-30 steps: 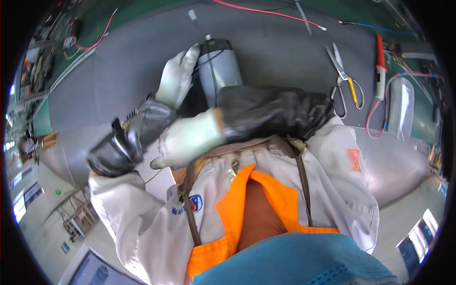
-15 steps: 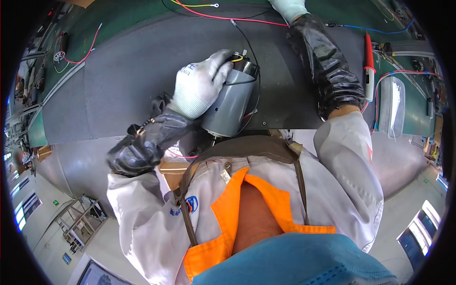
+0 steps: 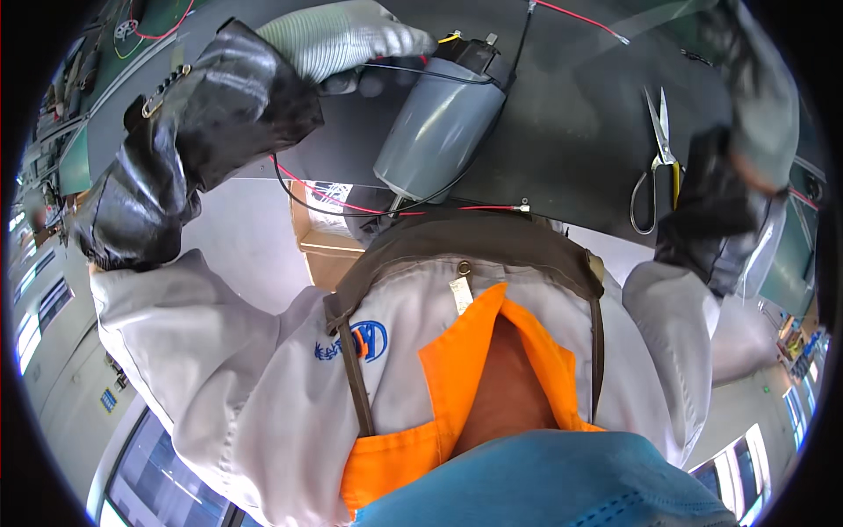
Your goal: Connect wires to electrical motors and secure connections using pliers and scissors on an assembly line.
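Observation:
A grey cylindrical motor (image 3: 443, 123) with a black end cap lies tilted on the dark table. My left hand (image 3: 360, 39), in a white knit glove, reaches to its capped far end with fingers together. A black wire (image 3: 413, 69) runs from under that hand across the motor; whether the fingers grip it is hidden. Red wire (image 3: 492, 208) with a metal terminal trails by the motor's near end. My right hand (image 3: 733, 18), at the upper right, is smeared by motion, so its fingers cannot be read. Open-bladed scissors (image 3: 660, 158) lie between it and the motor.
Another red wire (image 3: 580, 19) with a terminal lies at the far side of the table. A small dark piece (image 3: 696, 57) sits right of it. Below the table's near edge is a cardboard box (image 3: 329, 250). Loose wire (image 3: 127, 31) shows at far left.
My right arm has swung rightward from the far side of the table, and the scissors now show. My left hand stays by the motor's cap, its wrist turned. The whole view has shifted.

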